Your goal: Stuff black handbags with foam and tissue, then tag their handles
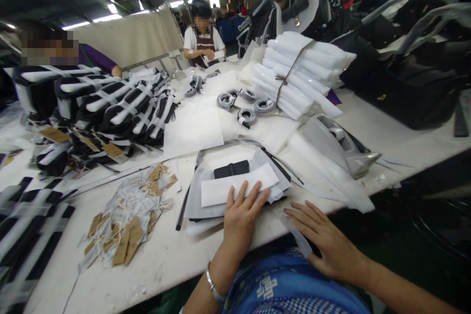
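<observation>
My left hand [241,216] lies flat, fingers spread, on a folded white paper strip [217,191]. Under the strip, a flat black bag lies on the table, mostly covered by white tissue paper [196,206]; a dark folded piece [231,169] shows just above the strip. At the table's front edge, my right hand [329,240] has its fingers stretched out, with a translucent strip [299,238] running between the fingertips and the thumb. The strip seems held there, though the contact at the fingertips is not clear. The bag's underside is hidden.
Left of the bag lies a heap of brown tags [128,240]. Wrapped black bags [110,103] are piled beyond it. Coiled straps [246,117] and a tied bundle of white rolls [294,76] stand behind. A large black handbag [397,93] sits right. Co-workers are across the table.
</observation>
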The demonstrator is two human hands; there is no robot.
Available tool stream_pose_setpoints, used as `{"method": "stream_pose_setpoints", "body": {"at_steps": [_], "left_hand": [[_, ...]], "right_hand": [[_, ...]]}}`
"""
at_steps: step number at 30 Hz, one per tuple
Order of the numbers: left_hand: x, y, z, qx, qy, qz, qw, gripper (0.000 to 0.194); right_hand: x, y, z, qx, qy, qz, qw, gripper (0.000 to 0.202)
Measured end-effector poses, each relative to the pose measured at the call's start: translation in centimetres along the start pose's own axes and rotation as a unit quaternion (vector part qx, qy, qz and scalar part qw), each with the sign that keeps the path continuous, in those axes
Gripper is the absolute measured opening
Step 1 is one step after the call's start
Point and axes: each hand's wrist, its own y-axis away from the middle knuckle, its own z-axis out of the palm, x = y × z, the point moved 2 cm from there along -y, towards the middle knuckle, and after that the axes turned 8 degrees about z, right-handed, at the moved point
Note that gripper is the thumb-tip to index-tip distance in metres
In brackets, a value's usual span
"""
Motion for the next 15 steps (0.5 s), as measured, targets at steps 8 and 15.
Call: {"method": "stream_pose_setpoints", "body": {"at_steps": [8,15], "left_hand": [[0.0,-0.3,-0.3,-0.009,-0.022,0.004,1.0,0.063],[-1.2,-1.4,-2.4,-0.033,0.01,-0.009,0.999,0.074]], "right_hand": [[-1.3,-2.2,1.9,0.215,-0.131,0.035,0.967,0.028],[-1.4,-2.9,0.8,0.187,-0.138,-0.093,0.968,0.029]]}}
